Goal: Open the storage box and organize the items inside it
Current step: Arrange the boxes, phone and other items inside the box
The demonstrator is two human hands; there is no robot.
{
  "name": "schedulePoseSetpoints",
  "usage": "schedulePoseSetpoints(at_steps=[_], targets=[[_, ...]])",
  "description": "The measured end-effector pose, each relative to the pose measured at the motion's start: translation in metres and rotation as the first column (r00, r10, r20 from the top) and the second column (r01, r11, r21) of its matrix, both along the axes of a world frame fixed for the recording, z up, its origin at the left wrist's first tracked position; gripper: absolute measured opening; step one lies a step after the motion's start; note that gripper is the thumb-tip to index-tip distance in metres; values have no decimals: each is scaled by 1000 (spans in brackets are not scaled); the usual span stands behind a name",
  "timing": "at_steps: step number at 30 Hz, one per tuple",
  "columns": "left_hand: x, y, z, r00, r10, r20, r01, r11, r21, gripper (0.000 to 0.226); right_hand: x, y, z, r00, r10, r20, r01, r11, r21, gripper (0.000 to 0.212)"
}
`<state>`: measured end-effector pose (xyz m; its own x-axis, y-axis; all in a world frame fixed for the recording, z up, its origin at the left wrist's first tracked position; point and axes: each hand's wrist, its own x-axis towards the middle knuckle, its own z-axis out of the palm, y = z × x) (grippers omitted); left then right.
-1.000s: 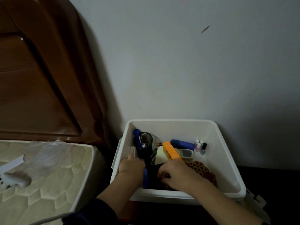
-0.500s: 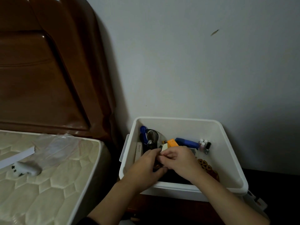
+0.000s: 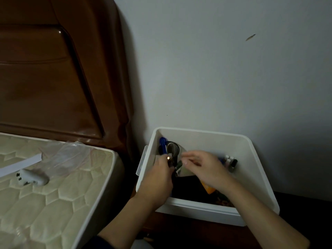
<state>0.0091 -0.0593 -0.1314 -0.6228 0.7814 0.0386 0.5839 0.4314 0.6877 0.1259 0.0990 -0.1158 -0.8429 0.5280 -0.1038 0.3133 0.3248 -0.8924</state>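
The white storage box (image 3: 201, 131) stands open against the wall. My left hand (image 3: 158, 177) is inside its left part, closed around a small dark item with a shiny tip (image 3: 168, 157). My right hand (image 3: 204, 168) hovers mid-box, blurred, fingers spread over a cream flat item (image 3: 185, 172). A blue pen-like item (image 3: 162, 143) and a black round case (image 3: 173, 148) lean in the back left corner. Small bottles (image 3: 230, 161) stand at the right. An orange item (image 3: 208, 189) pokes out below my right wrist.
The box rests on a dark wooden stand (image 3: 188, 229) beside the wall. Left of it is a quilted mattress (image 3: 53, 203) carrying a white device (image 3: 32, 178), a clear plastic bag (image 3: 66, 155) and a white strip (image 3: 21, 162). A brown headboard (image 3: 53, 78) rises behind.
My hands, joined over the box's middle before, have parted. The left hand has moved to the back left with the small item. The orange item now lies lower, under my right wrist.
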Motion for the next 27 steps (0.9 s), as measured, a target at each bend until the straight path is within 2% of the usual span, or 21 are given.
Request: schedulePoseSetpoints(at_steps=[2,3,4,6,8,10,13,15,17,19,22,27], targets=[[-8,-6,4,981,179,-77,-170,979,113,11,1,14,-3,976,-176,125,142,960,241,35],[-13,-8,5,960,241,-139,-221,964,147,9,2,18,-4,944,-247,219,160,922,353,41],[-18,-10,4,938,279,-204,-247,954,169,10,3,19,-7,898,-295,326,132,888,440,47],[-26,-12,-2,887,320,-333,-285,947,152,13,3,19,-15,804,-307,509,8,862,507,52],[-30,-12,-12,857,336,-391,-333,940,77,20,1,15,-24,762,-285,581,-72,855,514,38],[-32,-10,-19,879,362,-310,-361,931,63,23,-1,14,-30,747,-287,599,-94,847,523,19],[-32,-9,-25,897,345,-276,-334,939,87,30,-5,14,-28,714,-313,627,-93,844,528,6],[-32,-10,-26,900,332,-283,-322,943,85,33,-9,11,-20,744,-306,594,-49,862,505,11],[-31,-10,-28,892,337,-301,-330,941,78,35,-19,2,-14,814,-234,532,12,922,387,20],[-31,-9,-28,882,351,-316,-348,935,66,36,-33,-14,-12,843,-131,523,-5,968,251,22],[-30,-10,-26,880,339,-334,-345,937,42,38,-52,-36,-19,815,-52,577,-31,990,134,27],[-28,-12,-21,876,325,-356,-343,939,11,38,-66,-42,-33,805,-17,593,-42,995,85,20]])
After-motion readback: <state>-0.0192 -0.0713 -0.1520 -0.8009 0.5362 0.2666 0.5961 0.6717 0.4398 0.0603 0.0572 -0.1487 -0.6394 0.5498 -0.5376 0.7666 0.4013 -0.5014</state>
